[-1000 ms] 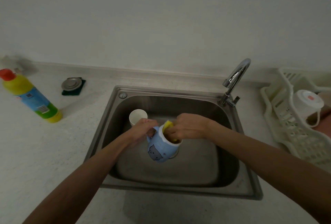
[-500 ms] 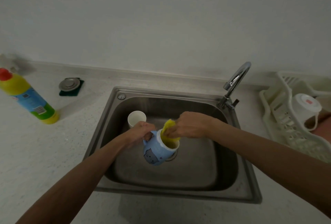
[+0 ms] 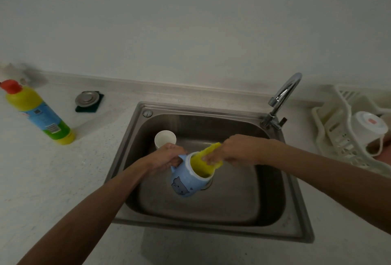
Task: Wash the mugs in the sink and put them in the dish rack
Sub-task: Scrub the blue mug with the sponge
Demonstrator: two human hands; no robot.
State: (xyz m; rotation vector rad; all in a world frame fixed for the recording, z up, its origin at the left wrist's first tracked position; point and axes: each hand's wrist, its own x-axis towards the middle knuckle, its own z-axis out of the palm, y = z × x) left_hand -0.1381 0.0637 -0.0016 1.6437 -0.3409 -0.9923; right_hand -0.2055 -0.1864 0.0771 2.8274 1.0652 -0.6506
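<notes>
Head view: the left grip (image 3: 167,155) is holding the blue mug (image 3: 188,182) by its handle over the sink (image 3: 232,207); the right grip (image 3: 239,150) is pinching a sponge (image 3: 206,160) inside it — washing seems midway. A white mug (image 3: 165,138) is waiting in the sink; a third mug (image 3: 369,127) is sitting in the dish rack (image 3: 330,133).

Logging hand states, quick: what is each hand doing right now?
Left hand: closed, holding the blue mug by its handle.
Right hand: closed, holding the yellow sponge in the mug's mouth.

Detergent bottle (image 3: 39,114) left; drain plug (image 3: 87,98) on pad (image 3: 85,109).
</notes>
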